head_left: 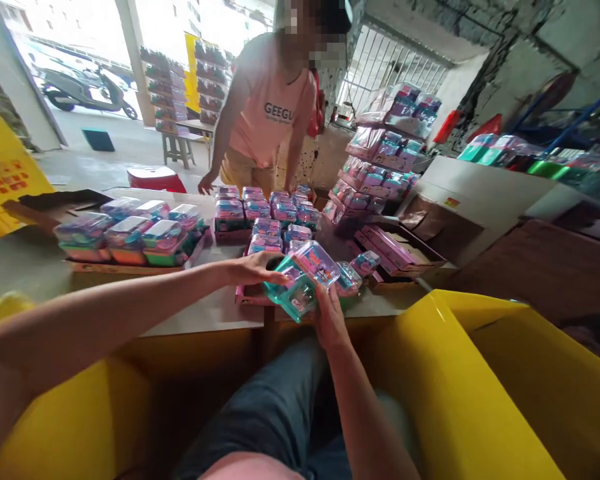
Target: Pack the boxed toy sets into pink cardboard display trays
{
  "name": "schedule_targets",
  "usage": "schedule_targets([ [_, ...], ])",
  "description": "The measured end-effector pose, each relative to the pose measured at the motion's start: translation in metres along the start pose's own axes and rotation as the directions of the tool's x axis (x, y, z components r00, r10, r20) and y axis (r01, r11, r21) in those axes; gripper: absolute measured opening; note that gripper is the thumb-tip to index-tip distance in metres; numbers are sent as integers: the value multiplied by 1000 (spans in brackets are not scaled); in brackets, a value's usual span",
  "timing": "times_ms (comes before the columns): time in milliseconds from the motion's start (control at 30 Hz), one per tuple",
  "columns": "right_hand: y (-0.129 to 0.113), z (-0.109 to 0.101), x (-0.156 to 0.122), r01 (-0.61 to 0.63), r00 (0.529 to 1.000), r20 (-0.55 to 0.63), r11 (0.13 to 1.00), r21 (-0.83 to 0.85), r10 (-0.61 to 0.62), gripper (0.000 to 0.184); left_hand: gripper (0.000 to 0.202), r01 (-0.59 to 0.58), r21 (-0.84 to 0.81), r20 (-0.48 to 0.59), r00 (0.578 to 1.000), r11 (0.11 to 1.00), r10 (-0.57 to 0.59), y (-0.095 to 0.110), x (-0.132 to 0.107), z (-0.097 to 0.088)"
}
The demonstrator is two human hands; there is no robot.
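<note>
Head view: a teal box (296, 293) with a clear lid is held between both hands just above the near edge of the counter (40, 267), over the lap. The right hand (330, 320) is seen below and behind the box, its fingers (325, 298) wrapped up around the near side in a firm grasp. The left hand (253, 268) is reached in from the left, its fingers (273, 275) laid against the box's far left corner; whether they are closed round it or only pressed against it cannot be told. The box is tilted, its long axis running from lower left to upper right, so the lid end is turned away from the right hand and toward the boxes beyond. The right hand is the nearer and carries most of the box; the left is only at its edge.

Just behind the box, a pink tray (253, 293) of similar boxes is set on the counter, and a second tray (125, 269) with green and orange boxes is placed to the left. Yellow bins (460, 387) are seen at either side of the lap. Across the counter, another person (270, 113) in a pink shirt is bent over further rows of boxes, and stacked packs (380, 160) are piled at the right.
</note>
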State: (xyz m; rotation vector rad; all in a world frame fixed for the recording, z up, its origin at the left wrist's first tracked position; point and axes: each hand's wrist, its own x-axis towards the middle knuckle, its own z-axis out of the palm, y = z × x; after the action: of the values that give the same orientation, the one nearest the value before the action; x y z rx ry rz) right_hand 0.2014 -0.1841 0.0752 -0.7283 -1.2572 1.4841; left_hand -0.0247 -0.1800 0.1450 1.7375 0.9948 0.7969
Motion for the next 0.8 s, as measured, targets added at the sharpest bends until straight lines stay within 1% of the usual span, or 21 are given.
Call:
schedule_targets([
  [33, 2, -7, 2, -23, 999, -36, 1000, 4, 23, 58, 62, 9, -12, 19, 1000, 1000, -8, -8, 11, 7],
  [67, 4, -14, 5, -42, 997, -59, 999, 7, 43, 59, 63, -2, -18, 13, 1000, 1000, 2, -16, 20, 14],
  [133, 8, -26, 11, -63, 994, -84, 998, 3, 63, 61, 65, -28, -3, 16, 999, 1000, 28, -33, 31, 22],
  [200, 11, -33, 17, -29, 995, -99, 999, -20, 27, 61, 72, -59, 35, -9, 998, 998, 59, -47, 32, 24],
  [267, 12, -35, 23, 39, 996, -83, 998, -50, -43, 58, 81, -82, 81, -57, 995, 993, 86, -55, 27, 20],
  [333, 12, -33, 30, 92, 994, -50, 994, -64, -95, 56, 86, -107, 132, -122, 985, 985, 124, -61, 17, 11],
  [400, 11, -30, 37, 124, 992, -20, 990, -64, -126, 56, 81, -103, 239, -238, 958, 966, 161, -68, 3, 1],
  [467, 11, -27, 43, 151, 988, -5, 986, -66, -152, 57, 72, -39, 360, -394, 899, 932, 190, -78, -12, -4],
  [500, 12, -25, 45, 160, 987, -5, 985, -70, -161, 57, 68, -1, 400, -462, 863, 917, 202, -83, -19, -3],
  [533, 13, -23, 46, 161, 987, -11, 984, -77, -162, 57, 67, 25, 422, -509, 834, 906, 214, -89, -25, 0],
  [567, 16, -20, 47, 152, 988, -21, 985, -84, -154, 56, 68, 29, 436, -531, 815, 900, 231, -93, -29, 5],
  [633, 21, -12, 46, 138, 989, -31, 986, -89, -142, 57, 75, -22, 460, -524, 801, 888, 291, -98, -33, 20],
  [700, 26, -1, 43, 145, 989, -23, 986, -83, -147, 59, 84, -93, 488, -497, 787, 868, 365, -96, -29, 35],
  [733, 26, 4, 41, 152, 988, -19, 985, -86, -154, 59, 87, -121, 482, -491, 783, 868, 382, -94, -26, 41],
  [767, 26, 7, 39, 159, 987, -22, 983, -93, -162, 59, 88, -138, 451, -494, 784, 882, 376, -92, -22, 44],
  [800, 24, 10, 37, 159, 986, -29, 982, -106, -163, 57, 88, -146, 391, -499, 796, 909, 343, -90, -18, 46],
])
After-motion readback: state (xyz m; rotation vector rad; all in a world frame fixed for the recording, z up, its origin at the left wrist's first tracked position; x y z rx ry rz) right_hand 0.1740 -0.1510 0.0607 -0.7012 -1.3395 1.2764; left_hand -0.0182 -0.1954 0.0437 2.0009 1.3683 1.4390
